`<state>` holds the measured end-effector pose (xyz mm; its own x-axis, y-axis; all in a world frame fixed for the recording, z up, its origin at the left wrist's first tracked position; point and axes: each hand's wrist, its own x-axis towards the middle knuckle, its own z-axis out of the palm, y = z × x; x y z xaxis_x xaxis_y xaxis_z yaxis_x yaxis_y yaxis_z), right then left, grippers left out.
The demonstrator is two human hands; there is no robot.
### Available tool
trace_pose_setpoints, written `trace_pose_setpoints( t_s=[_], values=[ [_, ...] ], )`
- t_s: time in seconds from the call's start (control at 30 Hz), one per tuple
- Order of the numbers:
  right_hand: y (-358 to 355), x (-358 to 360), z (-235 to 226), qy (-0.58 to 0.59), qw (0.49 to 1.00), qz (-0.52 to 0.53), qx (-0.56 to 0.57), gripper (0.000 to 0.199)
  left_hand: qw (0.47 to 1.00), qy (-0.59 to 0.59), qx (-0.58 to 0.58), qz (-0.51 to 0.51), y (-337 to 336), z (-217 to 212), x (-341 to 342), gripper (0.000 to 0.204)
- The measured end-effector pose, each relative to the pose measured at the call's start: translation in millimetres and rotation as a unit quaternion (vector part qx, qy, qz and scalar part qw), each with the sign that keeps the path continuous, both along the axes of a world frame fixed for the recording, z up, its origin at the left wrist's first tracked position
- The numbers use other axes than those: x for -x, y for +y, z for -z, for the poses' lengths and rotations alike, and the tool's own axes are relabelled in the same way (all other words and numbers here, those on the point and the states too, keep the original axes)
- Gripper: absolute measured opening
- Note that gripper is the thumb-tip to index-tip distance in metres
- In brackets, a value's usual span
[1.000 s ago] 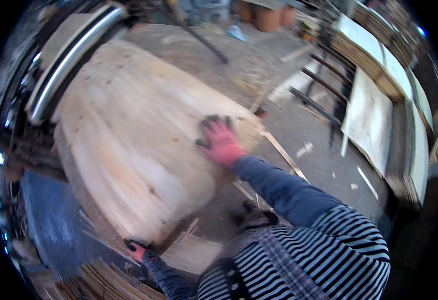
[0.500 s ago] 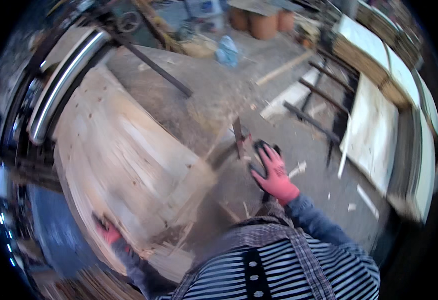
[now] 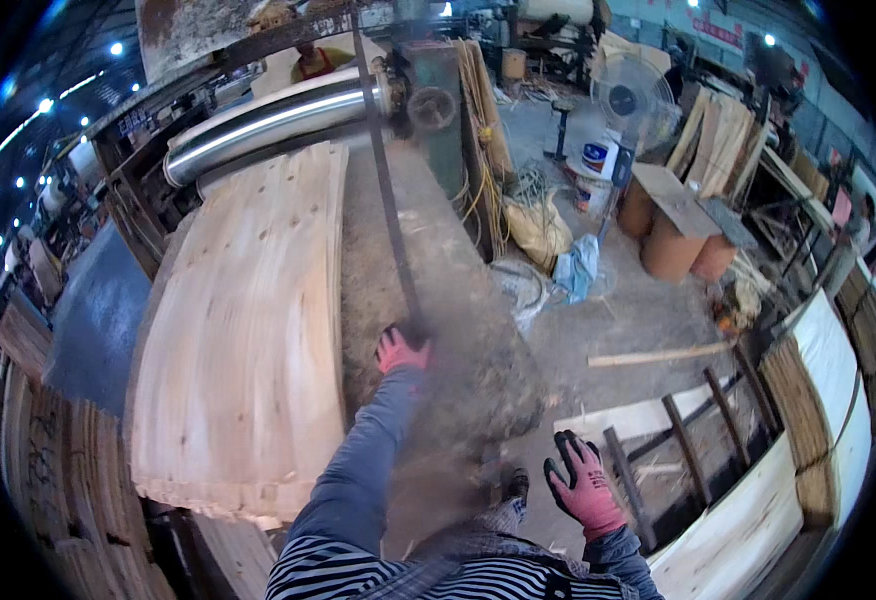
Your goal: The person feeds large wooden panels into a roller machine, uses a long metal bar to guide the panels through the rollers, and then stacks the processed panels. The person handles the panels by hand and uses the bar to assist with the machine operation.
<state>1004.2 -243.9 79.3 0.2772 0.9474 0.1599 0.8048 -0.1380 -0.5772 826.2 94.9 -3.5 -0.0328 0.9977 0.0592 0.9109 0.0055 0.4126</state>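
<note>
My left hand point(image 3: 401, 352), in a pink glove with dark fingertips, is closed at the lower end of a long dark bar point(image 3: 390, 215). The fingers are slightly blurred there. That bar slants down from the machine past a shiny metal roller point(image 3: 273, 130). To the left of this arm lies a stack of pale wood veneer sheets point(image 3: 243, 330), its far end close below the roller. My right hand point(image 3: 586, 485), gloved alike, hangs over the floor at the lower right with its fingers apart and nothing in it.
At right, a dark metal rack point(image 3: 686, 450) stands by bundled sheets point(image 3: 808, 425). Farther off are a standing fan point(image 3: 630, 95), brown drums point(image 3: 670, 250), a blue plastic bag point(image 3: 578, 268) and a wooden strip point(image 3: 658, 355). Another person point(image 3: 320, 62) is behind the roller.
My view has swung up and toward the machine. The left hand has left the near edge of the veneer stack and gone right to the bar's end. My right hand is now lower in view.
</note>
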Motion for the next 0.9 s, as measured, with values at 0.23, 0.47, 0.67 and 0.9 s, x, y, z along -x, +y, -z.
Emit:
trace_pose_setpoints(
  t_s=[0.23, 0.47, 0.67, 0.9],
  values=[
    [103, -130, -8, -0.017, 0.994, -0.103, 0.029, 0.054, 0.982, -0.075, -0.118, -0.128, 10, 14, -47, 0.051],
    [249, -156, -27, 0.027, 0.976, -0.215, 0.007, 0.055, 0.970, -0.055, -0.203, -0.121, 10, 35, -37, 0.048],
    [368, -103, -53, 0.083, 0.927, -0.362, 0.052, 0.057, 0.973, -0.051, -0.190, -0.121, 11, 11, -46, 0.047],
    [480, -94, -17, 0.172, 0.890, -0.420, -0.034, 0.056, 0.972, -0.085, -0.173, -0.132, 19, 6, -55, 0.044]
  ],
)
